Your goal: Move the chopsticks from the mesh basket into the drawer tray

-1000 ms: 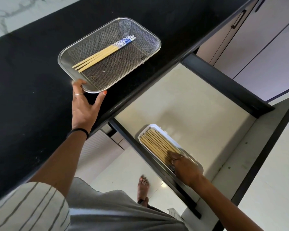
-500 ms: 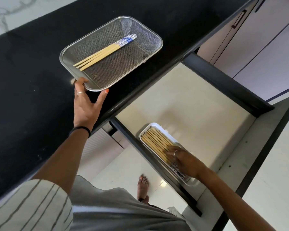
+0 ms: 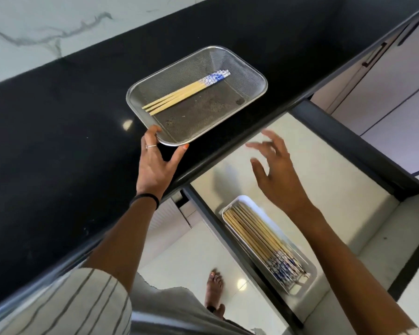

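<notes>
A steel mesh basket (image 3: 249, 68) sits on the black counter and holds a few bamboo chopsticks (image 3: 179, 95) with blue-patterned ends. My left hand (image 3: 156, 165) grips the basket's near corner between thumb and fingers. My right hand (image 3: 273, 170) hovers empty above the open drawer, fingers spread, between the basket and the white tray (image 3: 307, 268). That tray lies in the drawer's near part and is filled with several chopsticks (image 3: 259, 235) laid lengthwise.
The black counter (image 3: 58, 153) ends in an edge just above the open drawer (image 3: 324, 170), whose pale floor is bare beyond the tray. Dark drawer rails frame it. Cabinet doors (image 3: 385, 93) stand to the right; my bare foot (image 3: 214, 291) is on the floor below.
My right hand has left the tray's chopsticks and risen toward the basket, open and empty. My left hand still grips the basket corner. The camera view has tilted.
</notes>
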Motion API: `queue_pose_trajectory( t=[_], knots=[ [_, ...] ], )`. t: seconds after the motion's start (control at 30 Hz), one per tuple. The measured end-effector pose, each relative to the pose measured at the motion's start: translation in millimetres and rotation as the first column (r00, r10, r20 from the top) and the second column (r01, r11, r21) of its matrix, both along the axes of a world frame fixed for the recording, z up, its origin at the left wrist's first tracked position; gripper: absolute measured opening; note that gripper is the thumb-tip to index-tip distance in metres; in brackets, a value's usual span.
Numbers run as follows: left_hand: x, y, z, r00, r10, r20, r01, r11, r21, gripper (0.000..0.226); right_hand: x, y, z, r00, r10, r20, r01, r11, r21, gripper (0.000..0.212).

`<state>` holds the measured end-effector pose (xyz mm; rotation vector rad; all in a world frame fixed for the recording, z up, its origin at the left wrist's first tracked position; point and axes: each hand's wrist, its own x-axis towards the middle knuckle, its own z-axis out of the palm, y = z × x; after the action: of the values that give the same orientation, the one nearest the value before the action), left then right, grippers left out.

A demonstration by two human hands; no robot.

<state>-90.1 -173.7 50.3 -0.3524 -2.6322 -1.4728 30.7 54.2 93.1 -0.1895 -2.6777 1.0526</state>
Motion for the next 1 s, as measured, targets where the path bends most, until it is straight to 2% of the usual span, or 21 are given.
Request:
queue_pose_trajectory(
  t=[0.1,0.2,0.3,0.47,0.6,0.7,0.83,0.9,1.0],
  knots=[
    [-1,0,-2,1.0,0.008,-0.012,-0.008,1.0,-0.015,0.061,-43,-10,24,0.989,0.027,-0.145,-0.019,0.998,0.055,0.031],
    [0,0,-4,1.0,0.006,-0.027,-0.007,1.0,-0.03,0.061,-93,-20,40,0.982,0.096,-0.161,-0.065,0.98,0.19,0.033],
    [0,0,-2,1.0,0.005,-0.016,-0.006,0.999,-0.042,0.063,-146,-28,43,0.988,0.152,-0.02,-0.136,0.928,0.346,0.038],
    [2,2,2,0.999,0.02,-0.036,-0.022,0.998,-0.067,0.065,-218,-29,34,0.901,0.152,0.406,-0.351,0.805,0.478,0.057],
    [0,0,3,1.0,0.022,-0.017,-0.023,0.997,-0.074,0.064,-245,-30,25,0.84,0.122,0.528,-0.414,0.772,0.481,0.067],
    [-1,-1,3,1.0,0.018,-0.018,-0.019,0.997,-0.071,0.064,-249,-38,20,0.871,0.109,0.478,-0.39,0.746,0.54,0.065],
    [-1,-2,5,1.0,0.022,-0.008,-0.022,0.998,-0.066,0.064,-246,-45,16,0.93,0.107,0.353,-0.344,0.598,0.724,0.044],
    [0,-2,5,1.0,0.019,-0.003,-0.019,0.998,-0.065,0.063,-244,-43,17,0.935,0.131,0.329,-0.341,0.59,0.732,0.04],
    [0,-2,7,1.0,0.015,0.004,-0.015,0.998,-0.061,0.063,-240,-38,26,0.957,0.174,0.231,-0.289,0.614,0.734,0.046]
  ],
)
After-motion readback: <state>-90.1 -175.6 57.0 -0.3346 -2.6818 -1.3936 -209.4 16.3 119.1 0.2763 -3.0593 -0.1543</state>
